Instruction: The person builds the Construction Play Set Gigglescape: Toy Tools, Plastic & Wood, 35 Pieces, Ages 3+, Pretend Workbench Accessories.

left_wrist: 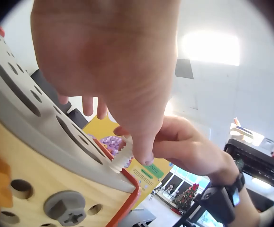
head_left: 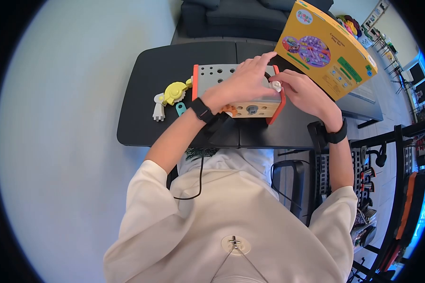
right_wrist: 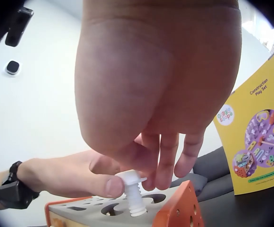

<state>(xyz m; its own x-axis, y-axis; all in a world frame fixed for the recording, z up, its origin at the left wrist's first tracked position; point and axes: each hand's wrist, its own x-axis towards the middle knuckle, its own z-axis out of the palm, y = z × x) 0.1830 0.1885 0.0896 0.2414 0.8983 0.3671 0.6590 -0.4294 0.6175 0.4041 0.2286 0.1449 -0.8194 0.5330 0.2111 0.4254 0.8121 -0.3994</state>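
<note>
A white toy screw (right_wrist: pixel 134 198) stands upright, threads down, at the right end of the grey top of a toy workbench (head_left: pixel 208 84). My right hand (head_left: pixel 308 94) pinches the screw's head from the right. From the left, my left hand (head_left: pixel 246 81) reaches over the bench, its thumb touching the head and its other fingers stretched out behind. On the bench's wooden front are a grey toy bolt (left_wrist: pixel 65 208) and an orange toy gear (head_left: pixel 229 111), the gear partly hidden by the left wrist. Orange end panels (right_wrist: pixel 179 208) flank the bench.
Left of the bench lie a yellow toy circular saw (head_left: pixel 175 92), a white pronged piece (head_left: pixel 159 109) and a teal strip (head_left: pixel 180 109). A tall yellow box (head_left: pixel 326 49) stands behind the right hand. A black cable (head_left: pixel 201 177) hangs below the left wrist.
</note>
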